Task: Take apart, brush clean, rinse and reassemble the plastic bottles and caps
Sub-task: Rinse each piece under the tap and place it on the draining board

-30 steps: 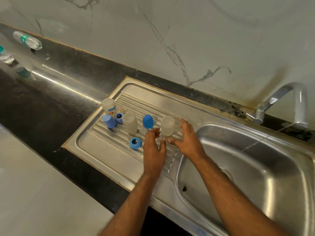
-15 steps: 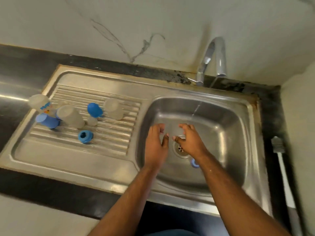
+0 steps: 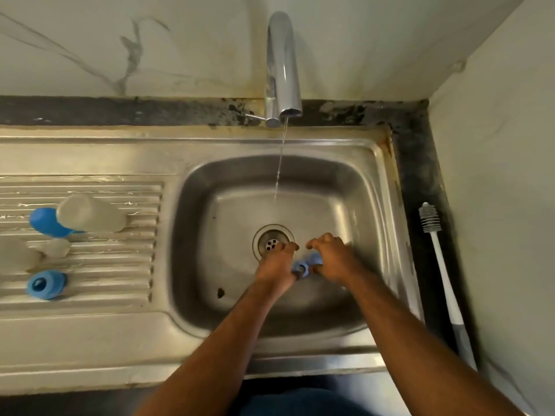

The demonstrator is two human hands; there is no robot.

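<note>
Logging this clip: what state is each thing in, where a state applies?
Tap: running, a thin stream falling into the basin.
Sink: drain open, unplugged.
Left hand: gripping the blue cap.
Right hand: curled, touching the blue cap.
Blue cap: detached, held low in the basin.
Bottle brush: lying unused.
Clear bottle: capless, on the drainboard.

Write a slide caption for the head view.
Both hands, left and right, reach the blue cap in the sink beside the running tap.
</note>
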